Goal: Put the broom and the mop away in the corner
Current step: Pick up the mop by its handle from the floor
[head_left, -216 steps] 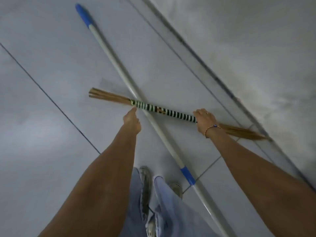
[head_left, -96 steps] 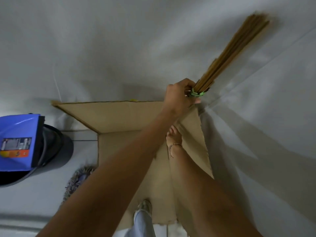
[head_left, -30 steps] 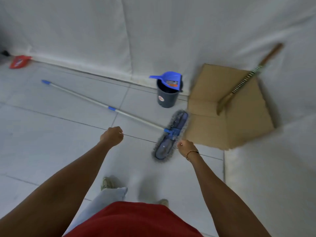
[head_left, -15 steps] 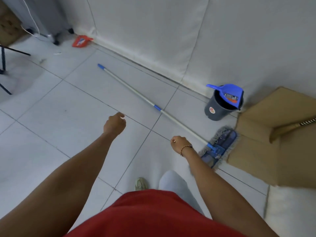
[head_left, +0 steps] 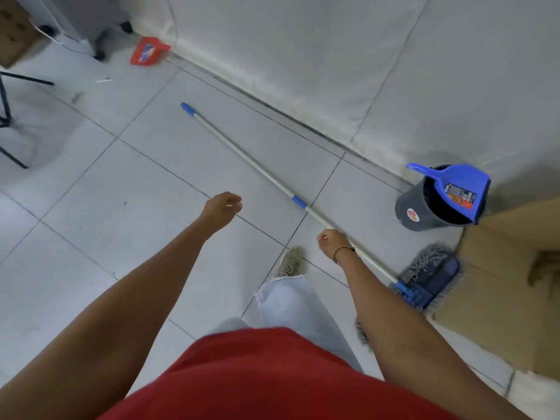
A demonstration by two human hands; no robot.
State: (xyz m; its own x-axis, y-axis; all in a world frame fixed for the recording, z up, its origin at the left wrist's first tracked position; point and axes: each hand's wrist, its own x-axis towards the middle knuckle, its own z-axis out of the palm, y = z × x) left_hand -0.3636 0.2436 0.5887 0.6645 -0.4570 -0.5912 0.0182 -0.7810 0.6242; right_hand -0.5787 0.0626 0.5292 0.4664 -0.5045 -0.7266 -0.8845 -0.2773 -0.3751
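The mop lies flat on the tiled floor, its pale handle (head_left: 242,159) with blue grips running from upper left to its blue fringed head (head_left: 430,277) at the right. My right hand (head_left: 333,241) hovers loosely curled just beside the handle's lower part, not gripping it. Further left, my left hand (head_left: 222,209) is held above the floor, curled, with nothing in it. Of the broom, only a blurred brown end (head_left: 542,268) shows at the right edge, against the cardboard.
A dark bucket (head_left: 415,213) with a blue dustpan (head_left: 454,186) in it stands by the wall next to the folded cardboard (head_left: 500,298). A red dustpan (head_left: 148,51) lies far left by the wall. Black stand legs (head_left: 12,122) and a wheeled grey unit are at the upper left.
The broom now leans in the corner on the cardboard. The view has turned left and come closer to the mop. Both hands have dropped toward the mop handle, the right one almost onto it.
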